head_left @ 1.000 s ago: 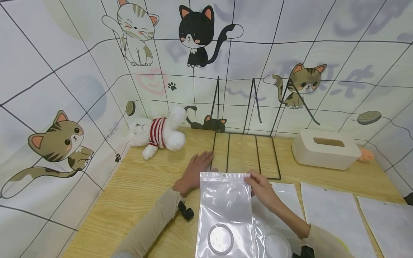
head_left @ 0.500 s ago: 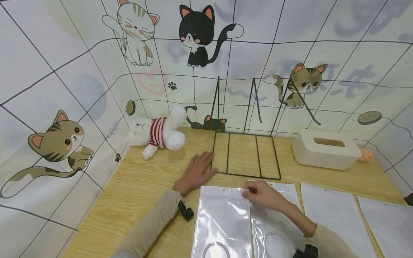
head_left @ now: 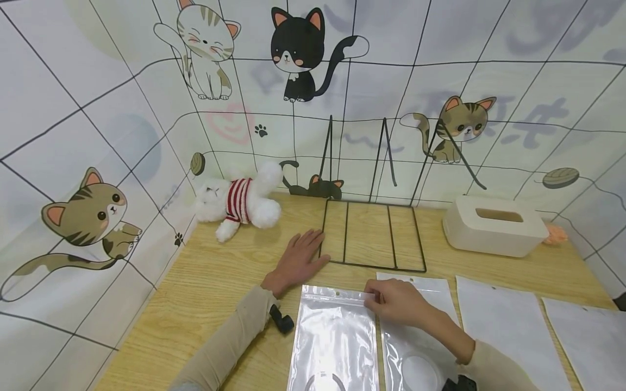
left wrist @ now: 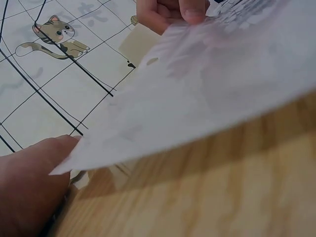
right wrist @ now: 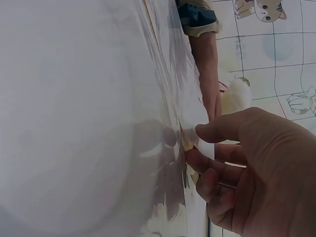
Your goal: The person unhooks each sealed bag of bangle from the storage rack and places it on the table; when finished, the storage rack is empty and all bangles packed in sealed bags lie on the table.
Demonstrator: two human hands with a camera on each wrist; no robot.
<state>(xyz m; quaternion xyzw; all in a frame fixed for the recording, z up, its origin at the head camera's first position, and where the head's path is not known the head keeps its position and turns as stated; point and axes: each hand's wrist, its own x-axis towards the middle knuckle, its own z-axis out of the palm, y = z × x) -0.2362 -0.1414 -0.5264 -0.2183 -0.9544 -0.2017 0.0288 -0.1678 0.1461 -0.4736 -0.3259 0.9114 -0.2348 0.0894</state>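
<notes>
My right hand (head_left: 398, 301) pinches the upper right corner of a clear-fronted zip bag (head_left: 337, 331) at the table's front. A round ring shape shows near the bag's lower part, cut off by the view's edge. In the left wrist view the bag (left wrist: 212, 89) slants above the wood, its near edge lifted. My left hand (head_left: 298, 260) rests flat on the table, fingers extended, its fingertips at the left side of a black wire rack (head_left: 345, 233). Another zip bag (head_left: 406, 342) with a white disc shape lies under my right forearm.
Two more flat white bags (head_left: 506, 326) lie in a row to the right. A cream tissue box (head_left: 489, 239) stands at the back right. At the back left lies a white plush toy (head_left: 239, 201) in a striped top. Cat-patterned cloth (head_left: 293, 130) covers the walls.
My right hand has lowered the zip bag toward the table and drawn it slightly nearer, uncovering the rack's front edge and my left thumb. My left hand has stayed in place.
</notes>
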